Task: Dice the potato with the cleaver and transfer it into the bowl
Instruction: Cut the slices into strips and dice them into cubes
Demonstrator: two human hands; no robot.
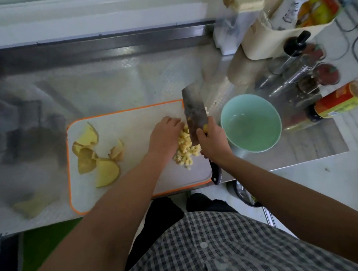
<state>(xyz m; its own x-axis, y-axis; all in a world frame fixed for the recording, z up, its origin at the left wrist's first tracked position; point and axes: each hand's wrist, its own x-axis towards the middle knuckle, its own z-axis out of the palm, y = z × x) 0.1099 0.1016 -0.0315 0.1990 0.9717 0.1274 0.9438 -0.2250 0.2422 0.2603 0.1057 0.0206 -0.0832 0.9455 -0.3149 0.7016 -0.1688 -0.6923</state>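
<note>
Steel counter [107, 87], seen from above. Far L, off the board: 1 peel scrap [33, 205] on the counter, blurred. Next, 1 white cutting board [130, 121] w/ orange rim. On its L half approx 5 peel pieces [94, 156] in a loose cluster; they overlap, so count not exact.

Left hand [165, 136] is palm down mid-board, fingers bent over the far-L side of the dice, tips close to the blade flat. Whether they pinch any dice: can't tell.

1 pile of diced potato [186, 149], on the board's R half, btw the 2 hands: just R of the L hand, directly L of the R hand, touching the near part of the blade. A few bits stick to the blade.

1 cleaver [194, 115]. Long axis runs near-to-far: black handle end points at the person, over the board's near-R corner; square blade end points away, leaning slightly L. Flat is tilted, facing up and L. Right hand [213, 143] is clenched round the handle where it meets the blade, thumb on the flat.

1 mint-green bowl [256, 104] on the counter just R of the board, beside the R hand, apart from the blade. Further R: bottles and jars [309, 77], blurred, no firm count; pale bag [273, 44] behind them.
</note>
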